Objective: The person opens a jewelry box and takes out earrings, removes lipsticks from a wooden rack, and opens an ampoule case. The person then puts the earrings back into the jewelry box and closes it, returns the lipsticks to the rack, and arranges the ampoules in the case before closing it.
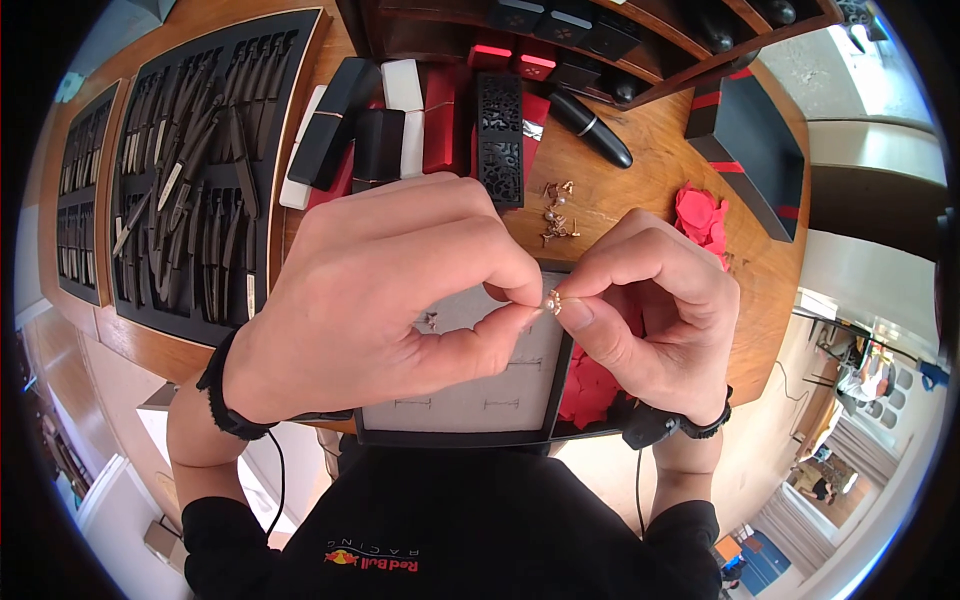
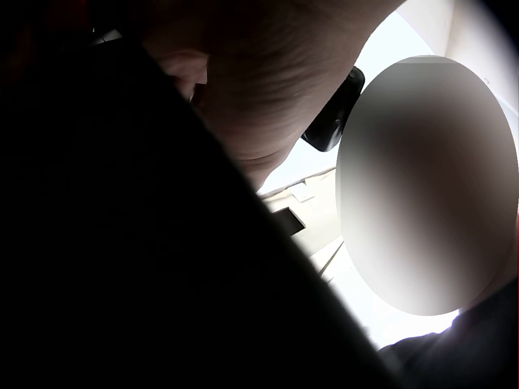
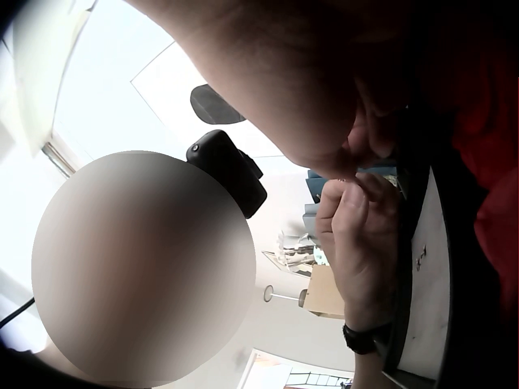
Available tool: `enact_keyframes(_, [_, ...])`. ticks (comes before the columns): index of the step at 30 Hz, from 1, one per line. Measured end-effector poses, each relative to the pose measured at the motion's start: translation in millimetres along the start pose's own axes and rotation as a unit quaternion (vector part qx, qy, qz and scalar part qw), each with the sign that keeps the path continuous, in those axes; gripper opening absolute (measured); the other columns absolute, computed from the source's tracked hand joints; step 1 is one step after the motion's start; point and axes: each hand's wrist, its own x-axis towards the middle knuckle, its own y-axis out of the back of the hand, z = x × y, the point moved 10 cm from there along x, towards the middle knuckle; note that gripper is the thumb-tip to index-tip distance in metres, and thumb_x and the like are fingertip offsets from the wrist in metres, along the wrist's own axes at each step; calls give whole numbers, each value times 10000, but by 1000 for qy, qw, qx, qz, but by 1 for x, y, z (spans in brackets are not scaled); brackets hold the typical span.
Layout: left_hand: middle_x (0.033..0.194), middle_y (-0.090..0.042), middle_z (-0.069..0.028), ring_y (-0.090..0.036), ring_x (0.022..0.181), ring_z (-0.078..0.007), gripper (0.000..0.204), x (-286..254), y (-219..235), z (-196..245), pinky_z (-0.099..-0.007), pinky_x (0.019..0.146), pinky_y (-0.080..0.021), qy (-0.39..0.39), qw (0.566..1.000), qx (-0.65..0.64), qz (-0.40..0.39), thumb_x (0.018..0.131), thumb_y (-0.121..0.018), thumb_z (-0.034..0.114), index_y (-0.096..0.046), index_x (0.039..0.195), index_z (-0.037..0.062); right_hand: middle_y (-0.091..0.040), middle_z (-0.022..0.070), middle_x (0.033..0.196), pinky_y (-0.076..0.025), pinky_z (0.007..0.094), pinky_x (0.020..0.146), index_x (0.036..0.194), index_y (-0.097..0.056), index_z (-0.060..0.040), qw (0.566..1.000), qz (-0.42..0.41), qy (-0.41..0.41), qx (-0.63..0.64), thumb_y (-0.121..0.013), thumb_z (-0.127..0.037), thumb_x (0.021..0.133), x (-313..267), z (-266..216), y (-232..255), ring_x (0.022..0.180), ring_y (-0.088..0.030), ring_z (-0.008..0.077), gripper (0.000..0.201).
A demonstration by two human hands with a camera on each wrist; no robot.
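Both hands meet over a grey earring pad [image 1: 470, 418] set in a black-framed tray. Between their fingertips is a small gold earring [image 1: 552, 302] with a pearl-like bead. The left hand [image 1: 390, 290] pinches its left side with thumb and forefinger, while the right hand [image 1: 660, 310] pinches the other side the same way. On the pad, partly behind the left hand, lies another small earring [image 1: 430, 320]. In the right wrist view the left hand [image 3: 361, 251] touches fingertips with the right one above the pad [image 3: 422, 300]. The left wrist view is mostly dark.
Several gold and pearl earrings [image 1: 560, 212] lie on the wooden table beyond the hands. Red petals [image 1: 702, 218] and an open black box [image 1: 755, 160] are at the right. Stacked boxes [image 1: 378, 145], a black case [image 1: 592, 128] and trays of dark pens [image 1: 195, 190] surround the work.
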Motion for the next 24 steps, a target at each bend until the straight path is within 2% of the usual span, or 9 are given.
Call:
enact_keyframes(6, [824,-696,-52,-649,712,-191,189,0,-2,0,-302,631,-491,1,1000,-10,-18,744,-864,12,-755,888,67,-684,56,926,-472,236,668,960,-748,-4,1000,-4,-2,-9,-830,40,863,1,3,0,805,-623,113,135])
enact_keyframes(8, [822,-693,-53,-644,708,-193,185,1,-4,0,-302,629,-487,-2,1000,-16,-20,749,-865,21,-753,888,66,-685,13,860,-465,237,566,995,-766,-65,998,-1,48,-37,-828,-8,892,2,0,0,684,-638,84,133])
enact_keyframes(11, [822,-690,-56,-639,705,-194,184,1,-5,1,-301,625,-481,-8,1000,-15,-22,751,-864,22,-752,890,64,-680,16,852,-463,241,562,995,-764,-67,998,-1,43,-42,-830,-11,888,2,1,-1,676,-640,93,137])
enact_keyframes(15, [817,-691,-55,-639,704,-194,185,1,-4,0,-303,624,-482,-6,1000,-11,-22,748,-863,19,-748,886,65,-680,18,854,-459,243,558,996,-763,-66,998,-2,40,-39,-829,-7,886,1,-2,-1,676,-644,94,141])
enact_keyframes(17, [814,-692,-55,-639,703,-194,186,1,-4,1,-303,623,-482,-6,1000,-10,-23,747,-862,16,-747,884,66,-688,53,930,-444,231,637,966,-761,-11,1000,-10,-9,-28,-835,23,875,-1,3,-2,792,-613,104,122])
enact_keyframes(24, [815,-714,-53,-676,725,-189,222,1,-2,-1,-288,634,-506,8,1000,-1,-16,728,-908,45,-751,882,64,-700,53,924,-444,235,624,963,-769,-22,999,-17,23,-40,-840,22,867,0,0,-3,780,-617,108,127])
